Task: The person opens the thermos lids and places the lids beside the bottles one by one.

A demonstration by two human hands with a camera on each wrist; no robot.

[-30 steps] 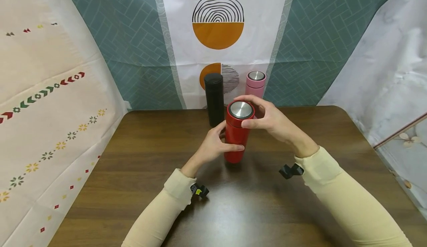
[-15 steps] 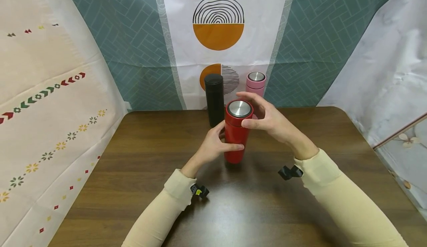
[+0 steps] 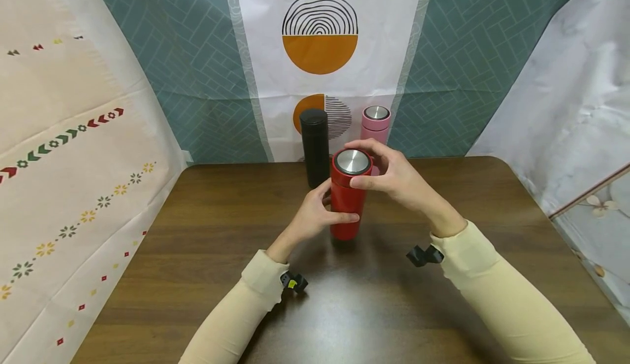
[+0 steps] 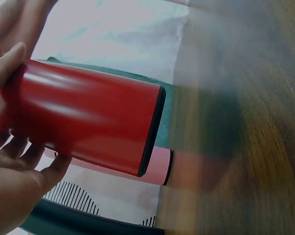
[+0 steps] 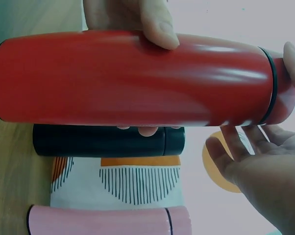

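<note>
A red thermos flask (image 3: 347, 200) with a round silver-topped lid (image 3: 353, 162) stands nearly upright between both hands, its base close over the wooden table. My left hand (image 3: 310, 213) grips the flask's body, thumb across the front and fingers round the far side. At the top, my right hand (image 3: 401, 177) holds the lid, thumb on the near side and fingers behind. In the right wrist view, a dark ring marks the seam between the body and the red lid (image 5: 284, 93). The black base rim (image 4: 153, 132) shows in the left wrist view.
Behind the red flask, a black flask (image 3: 315, 148) stands at left and a pink flask (image 3: 375, 129) at right, partly hidden by my right hand. The brown table (image 3: 221, 227) ends at a patterned cloth backdrop (image 3: 206, 80). Cloths also hang at both sides.
My right hand's fingers loosened from the lid half a second ago and now wrap it again, the thumb further left across it. My left hand keeps its grip on the body.
</note>
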